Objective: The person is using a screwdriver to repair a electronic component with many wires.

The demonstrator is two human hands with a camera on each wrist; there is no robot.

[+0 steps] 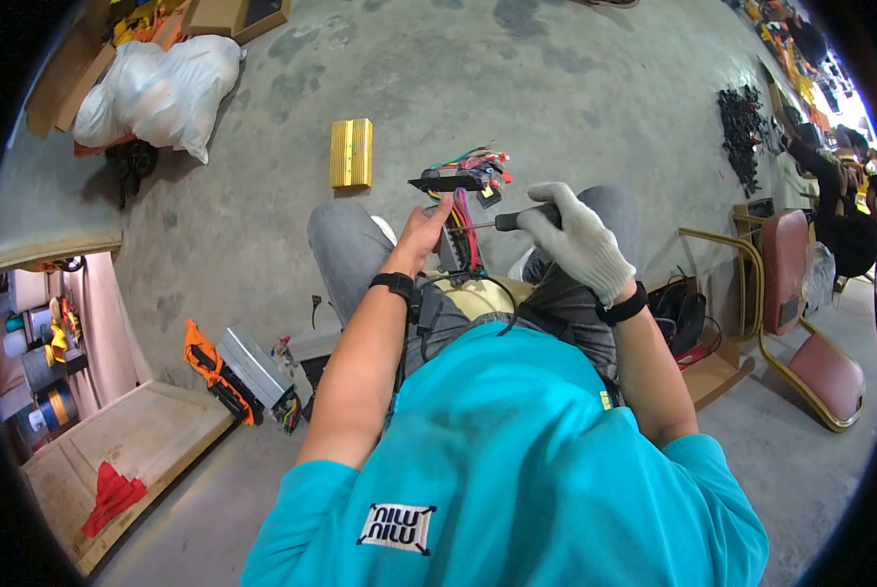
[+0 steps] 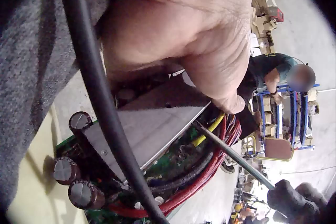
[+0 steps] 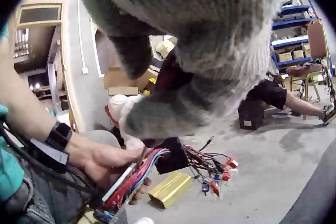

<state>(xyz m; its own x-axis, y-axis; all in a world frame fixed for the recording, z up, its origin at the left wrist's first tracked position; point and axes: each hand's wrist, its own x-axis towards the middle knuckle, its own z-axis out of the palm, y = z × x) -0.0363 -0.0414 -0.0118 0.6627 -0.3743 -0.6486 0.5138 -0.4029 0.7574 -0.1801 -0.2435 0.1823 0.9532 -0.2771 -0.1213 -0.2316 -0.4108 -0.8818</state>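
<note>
A green circuit board [image 2: 65, 142] with a flat grey metal plate [image 2: 144, 124] and round capacitors [image 2: 86, 195] is gripped by my bare left hand [image 1: 422, 238] between the knees. Thick red and other coloured wires [image 2: 202, 182] run along it to a black end panel [image 1: 446, 183], beyond which loose plugs [image 1: 497, 166] spread out. My right hand [image 1: 577, 240], in a white-grey knit glove, holds a screwdriver [image 1: 507, 223] by its dark handle. Its metal shaft [image 2: 236, 155] points left across the wires, the tip right at the plate's edge in the left wrist view.
A yellow metal case [image 1: 351, 154] lies on the floor ahead. To the left are a silver case [image 1: 252, 362], an orange-and-black tool [image 1: 218, 372] and a wooden board [image 1: 155, 430]. A white bag [image 1: 159, 98] sits far left; a pink chair [image 1: 786, 274] stands right.
</note>
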